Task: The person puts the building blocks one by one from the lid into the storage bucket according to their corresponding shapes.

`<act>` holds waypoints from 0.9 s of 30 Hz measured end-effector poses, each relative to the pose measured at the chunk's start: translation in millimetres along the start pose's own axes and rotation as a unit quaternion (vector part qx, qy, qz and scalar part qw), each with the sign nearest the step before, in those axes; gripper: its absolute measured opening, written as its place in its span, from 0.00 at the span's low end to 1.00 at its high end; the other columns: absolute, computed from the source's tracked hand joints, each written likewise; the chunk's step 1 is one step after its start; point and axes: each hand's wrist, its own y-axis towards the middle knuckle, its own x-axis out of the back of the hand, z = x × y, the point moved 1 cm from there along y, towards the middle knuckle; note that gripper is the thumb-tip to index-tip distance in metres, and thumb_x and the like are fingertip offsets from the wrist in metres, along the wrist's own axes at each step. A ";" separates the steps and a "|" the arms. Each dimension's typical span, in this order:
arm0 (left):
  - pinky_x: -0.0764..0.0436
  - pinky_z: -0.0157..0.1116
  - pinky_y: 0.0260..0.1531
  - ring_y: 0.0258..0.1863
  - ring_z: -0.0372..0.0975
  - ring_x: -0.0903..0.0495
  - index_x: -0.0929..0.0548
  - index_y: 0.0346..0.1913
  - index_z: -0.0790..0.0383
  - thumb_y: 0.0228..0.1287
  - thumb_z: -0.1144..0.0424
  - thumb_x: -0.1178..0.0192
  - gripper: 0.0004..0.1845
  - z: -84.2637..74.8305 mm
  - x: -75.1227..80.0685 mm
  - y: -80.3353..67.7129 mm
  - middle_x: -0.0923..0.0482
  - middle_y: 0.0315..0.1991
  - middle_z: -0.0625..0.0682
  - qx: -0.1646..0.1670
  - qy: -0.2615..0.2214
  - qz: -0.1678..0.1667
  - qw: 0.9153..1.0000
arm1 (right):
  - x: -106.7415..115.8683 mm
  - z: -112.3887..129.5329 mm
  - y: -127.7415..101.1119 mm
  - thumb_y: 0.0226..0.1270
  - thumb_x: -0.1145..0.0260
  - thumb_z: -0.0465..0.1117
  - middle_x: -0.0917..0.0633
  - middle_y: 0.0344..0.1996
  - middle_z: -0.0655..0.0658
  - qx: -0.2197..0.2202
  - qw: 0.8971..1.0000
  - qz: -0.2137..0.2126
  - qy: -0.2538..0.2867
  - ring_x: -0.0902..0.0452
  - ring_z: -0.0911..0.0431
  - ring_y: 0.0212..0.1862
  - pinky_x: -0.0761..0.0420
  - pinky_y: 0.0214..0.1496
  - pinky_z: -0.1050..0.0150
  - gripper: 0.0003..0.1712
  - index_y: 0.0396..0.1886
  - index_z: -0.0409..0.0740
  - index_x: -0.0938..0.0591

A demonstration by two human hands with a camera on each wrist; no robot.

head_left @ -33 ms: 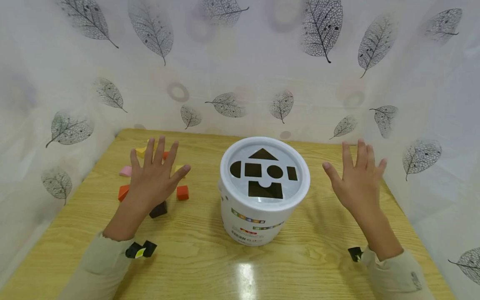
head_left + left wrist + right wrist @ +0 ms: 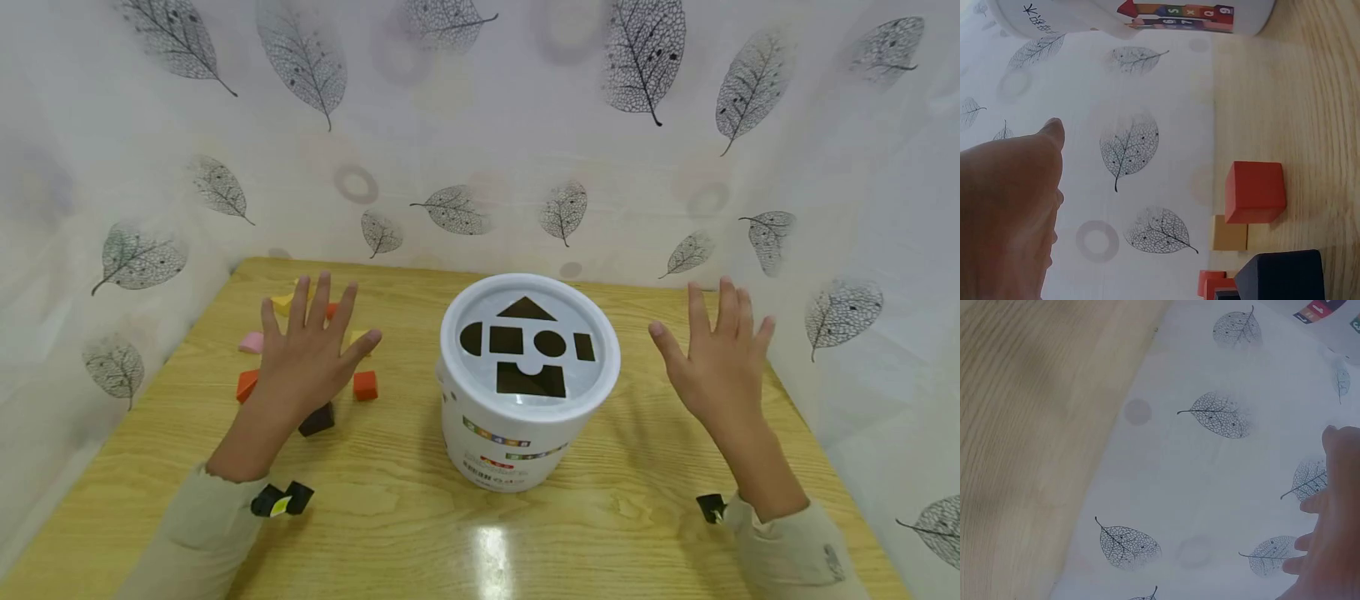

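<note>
My left hand is held over the left side of the table, fingers spread and straight, holding nothing. Around and beneath it lie toy blocks: a red cube, a black block, an orange-red block, a pink block and a yellow block, some partly hidden by the hand. A white bucket stands upright between my hands; its lid has several shaped holes, including a triangle, a square and a circle. To its right, my right hand hovers with fingers spread, holding nothing.
The wooden table meets a pale leaf-print sheet at the back and on both sides. Small black devices sit at the cuffs of both sleeves. Near the front, the tabletop shows a bright reflection.
My right hand has shifted very slightly to the right. The left hand, the bucket and the blocks stay where they were.
</note>
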 end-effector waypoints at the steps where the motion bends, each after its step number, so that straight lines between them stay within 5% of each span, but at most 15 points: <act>1: 0.72 0.70 0.69 0.81 0.54 0.74 0.62 0.82 0.47 0.73 0.28 0.67 0.45 0.2 0.0 -0.2 0.72 0.82 0.58 0.000 -0.002 -0.001 1.000 | 1.1 0.9 0.0 0.76 0.57 0.70 0.58 0.81 0.33 0.002 1.000 -0.002 0.013 0.66 0.33 0.80 0.72 0.73 0.29 0.48 0.82 0.44 0.48; 5: 0.68 0.70 0.69 0.81 0.56 0.70 0.61 0.83 0.48 0.74 0.29 0.65 0.44 2.2 -1.0 -0.6 0.70 0.83 0.59 -0.007 -0.002 -0.015 1.000 | 5.4 9.3 -0.7 0.79 0.51 0.61 0.57 0.81 0.37 0.024 0.992 0.002 0.124 0.64 0.34 0.80 0.64 0.72 0.25 0.41 0.82 0.46 0.47; 9: 0.59 0.68 0.70 0.80 0.59 0.61 0.55 0.82 0.50 0.75 0.31 0.60 0.43 6.4 -2.0 -1.4 0.61 0.82 0.61 -0.017 -0.020 -0.045 0.999 | 8.8 28.4 -4.7 0.80 0.47 0.49 0.57 0.81 0.44 0.056 0.961 0.043 0.266 0.65 0.38 0.80 0.59 0.70 0.23 0.36 0.82 0.51 0.46; 14: 0.49 0.65 0.70 0.78 0.60 0.51 0.48 0.81 0.57 0.76 0.35 0.55 0.42 14.2 -2.8 -2.6 0.51 0.80 0.63 -0.022 -0.071 -0.066 0.995 | 9.3 53.5 -11.3 0.79 0.47 0.42 0.53 0.80 0.49 0.080 0.935 0.069 0.339 0.54 0.40 0.78 0.51 0.71 0.27 0.34 0.81 0.55 0.43; 22: 0.41 0.66 0.67 0.75 0.61 0.43 0.42 0.79 0.59 0.78 0.39 0.55 0.38 29.2 -6.0 -0.9 0.45 0.78 0.63 -0.010 -0.143 -0.064 0.988 | -0.5 75.4 -19.5 0.77 0.50 0.35 0.46 0.78 0.49 0.124 0.899 0.081 0.412 0.45 0.55 0.75 0.38 0.71 0.69 0.32 0.79 0.50 0.38; 27: 0.41 0.65 0.68 0.75 0.60 0.43 0.40 0.78 0.56 0.77 0.38 0.55 0.37 39.1 -11.9 3.7 0.44 0.78 0.60 -0.002 -0.184 -0.052 0.981 | -4.1 81.1 -22.1 0.77 0.52 0.33 0.46 0.78 0.47 0.128 0.879 0.094 0.450 0.38 0.56 0.71 0.32 0.65 0.76 0.32 0.79 0.46 0.39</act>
